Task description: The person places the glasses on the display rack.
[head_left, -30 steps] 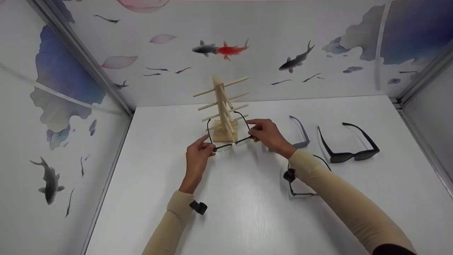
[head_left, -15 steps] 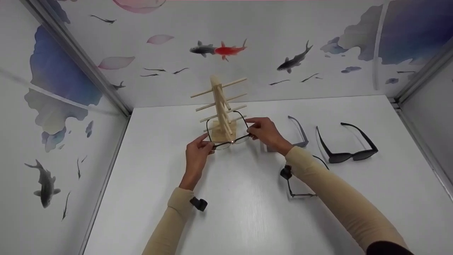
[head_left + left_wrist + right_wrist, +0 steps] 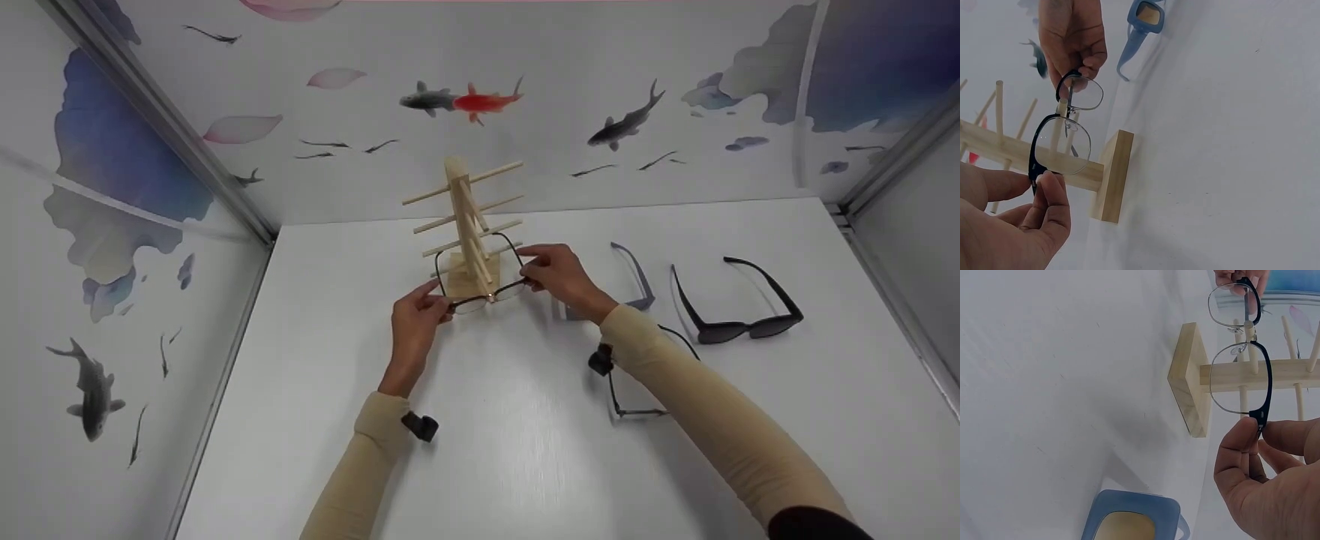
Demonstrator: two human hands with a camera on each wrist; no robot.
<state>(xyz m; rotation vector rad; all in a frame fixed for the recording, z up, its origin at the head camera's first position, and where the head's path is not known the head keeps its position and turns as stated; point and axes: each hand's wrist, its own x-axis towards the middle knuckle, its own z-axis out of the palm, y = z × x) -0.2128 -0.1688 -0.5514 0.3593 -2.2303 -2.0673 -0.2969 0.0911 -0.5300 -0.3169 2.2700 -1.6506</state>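
Observation:
A pair of black half-rim eyeglasses (image 3: 471, 301) with clear lenses is held level at the lower pegs of a wooden glasses stand (image 3: 465, 232), its temples reaching back on either side of the post. My left hand (image 3: 414, 328) pinches the left hinge corner between thumb and fingers. At the right hinge corner, my right hand (image 3: 559, 279) pinches the frame the same way. In the left wrist view the bridge of the eyeglasses (image 3: 1035, 147) is at a peg's front end. Whether the bridge bears on that peg I cannot tell.
Right of the stand lie blue-grey sunglasses (image 3: 643, 303), partly behind my right hand, and black sunglasses (image 3: 746, 330). Another thin-framed pair of glasses (image 3: 616, 405) lies partly under my right forearm. Printed walls border the white table (image 3: 495, 465) at the back and sides.
Both hands have shifted slightly toward the stand with the eyeglasses, whose bridge has come nearer the lower peg. The grip stays the same and the head view has shifted slightly.

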